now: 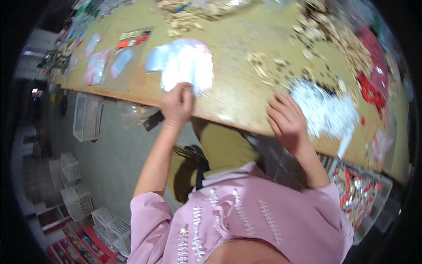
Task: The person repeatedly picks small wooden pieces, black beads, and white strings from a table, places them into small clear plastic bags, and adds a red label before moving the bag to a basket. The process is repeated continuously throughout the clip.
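My left hand point(177, 105) is closed at the table's near edge, its fingers pinching the lower end of a clear plastic bag point(187, 66). That bag lies among several shiny flat bags, and glare washes out their outlines. My right hand point(286, 123) hovers over the table edge with its fingers loosely curled and slightly apart; nothing shows in it. Just to its right sits a loose heap of thin white strips point(323, 108), one of which hangs over the edge. Small dark pieces point(307, 72) and cream-coloured pieces point(258, 64) are scattered beyond that hand.
More cream pieces pile at the back of the table point(233, 48). At right lie a red net-like bundle point(372, 92) and pink plastic. Flat bags point(96, 68) and red pieces point(132, 42) lie at left. Below stand a bin of wrapped items point(358, 193) and white baskets point(110, 229).
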The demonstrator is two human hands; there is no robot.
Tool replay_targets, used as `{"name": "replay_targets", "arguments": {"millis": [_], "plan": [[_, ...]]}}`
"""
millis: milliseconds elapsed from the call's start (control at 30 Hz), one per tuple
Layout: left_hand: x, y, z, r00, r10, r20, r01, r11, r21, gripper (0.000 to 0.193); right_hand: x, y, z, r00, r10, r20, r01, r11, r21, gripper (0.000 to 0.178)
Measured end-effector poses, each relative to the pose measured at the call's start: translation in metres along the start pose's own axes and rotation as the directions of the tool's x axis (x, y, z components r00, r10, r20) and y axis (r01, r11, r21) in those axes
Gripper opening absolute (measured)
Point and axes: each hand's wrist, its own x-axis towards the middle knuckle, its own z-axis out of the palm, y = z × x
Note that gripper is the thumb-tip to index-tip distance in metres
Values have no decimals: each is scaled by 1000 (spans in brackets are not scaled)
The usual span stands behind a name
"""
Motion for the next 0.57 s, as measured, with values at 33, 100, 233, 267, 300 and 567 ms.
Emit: {"name": "replay_targets", "arguments": {"millis": [33, 100, 233, 267, 300, 567], "plan": [[4, 6, -1, 999, 38, -17, -38, 999, -9, 13, -1, 0, 1, 999, 21, 28, -21, 1000, -4, 34], [2, 5, -3, 999, 36, 0, -36, 999, -5, 11, -2, 2, -2, 995, -46, 93, 44, 999, 25, 41], [6, 13, -5, 980, 169, 102, -173, 985, 29, 12, 0, -6, -16, 916, -170, 363, 142, 985, 103, 67], [6, 14, -5, 969, 199, 149, -213, 973, 89, 13, -2, -7, -18, 891, -143, 430, 107, 989, 106, 68], [3, 10, 0, 959, 259, 111, -263, 965, 15, 16, -4, -6, -18, 864, -116, 490, 70, 991, 111, 68], [5, -33, -11, 871, 475, 130, -410, 845, -343, 38, -55, 49, -9, 815, -211, 540, 316, 943, -108, 64]]}}
